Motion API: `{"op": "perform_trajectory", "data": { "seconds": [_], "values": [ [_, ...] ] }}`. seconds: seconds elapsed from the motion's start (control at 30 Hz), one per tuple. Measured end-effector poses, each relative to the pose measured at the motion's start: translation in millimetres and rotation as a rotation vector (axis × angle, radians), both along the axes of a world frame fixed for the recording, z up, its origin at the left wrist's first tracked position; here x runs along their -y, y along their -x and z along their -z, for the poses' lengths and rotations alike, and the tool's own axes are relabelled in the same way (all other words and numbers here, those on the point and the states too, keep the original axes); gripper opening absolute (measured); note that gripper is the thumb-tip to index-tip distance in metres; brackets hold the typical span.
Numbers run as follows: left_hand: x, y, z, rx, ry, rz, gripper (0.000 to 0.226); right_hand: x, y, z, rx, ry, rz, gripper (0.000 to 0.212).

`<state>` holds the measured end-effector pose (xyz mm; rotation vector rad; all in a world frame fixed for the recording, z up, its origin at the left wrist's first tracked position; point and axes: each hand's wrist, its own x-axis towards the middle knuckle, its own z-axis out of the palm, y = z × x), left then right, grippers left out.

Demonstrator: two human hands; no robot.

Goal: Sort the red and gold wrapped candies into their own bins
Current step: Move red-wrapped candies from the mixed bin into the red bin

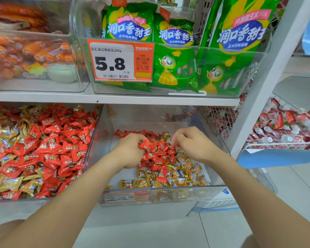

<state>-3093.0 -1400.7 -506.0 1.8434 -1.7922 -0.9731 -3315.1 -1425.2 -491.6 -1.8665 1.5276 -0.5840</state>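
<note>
Inside, the right bin (211, 191) holds red candies (159, 151) over gold candies (184, 178).

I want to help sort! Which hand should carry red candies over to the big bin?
Probably the left hand: it already grips red candies and is nearer the left bin.

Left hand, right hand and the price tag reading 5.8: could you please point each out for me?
left hand (131, 149), head view, on its back.
right hand (191, 142), head view, on its back.
price tag (113, 62), head view, on the white panel.
</note>
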Motion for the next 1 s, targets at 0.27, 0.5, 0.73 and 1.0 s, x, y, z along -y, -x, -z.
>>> {"op": "perform_trajectory", "data": {
  "seconds": [0.27, 0.5, 0.73, 1.0],
  "values": [
    [7, 0, 15, 0.206, -0.164, 0.196, 0.054, 9, -16, 14, -0.278, 0.119, -0.236, 0.037],
    [7, -1, 21, 0.317, -0.225, 0.269, 0.104, 11, -20, 39, -0.480, -0.027, -0.514, 0.110],
    [9, -2, 26, 0.265, -0.052, 0.136, 0.058, 14, -35, 47, -0.609, 0.046, -0.541, 0.080],
    [0, -6, 16, 0.083, 0.076, 0.023, 0.014, 16, -25, 36, -0.459, 0.096, -0.450, 0.036]
  ]
}}
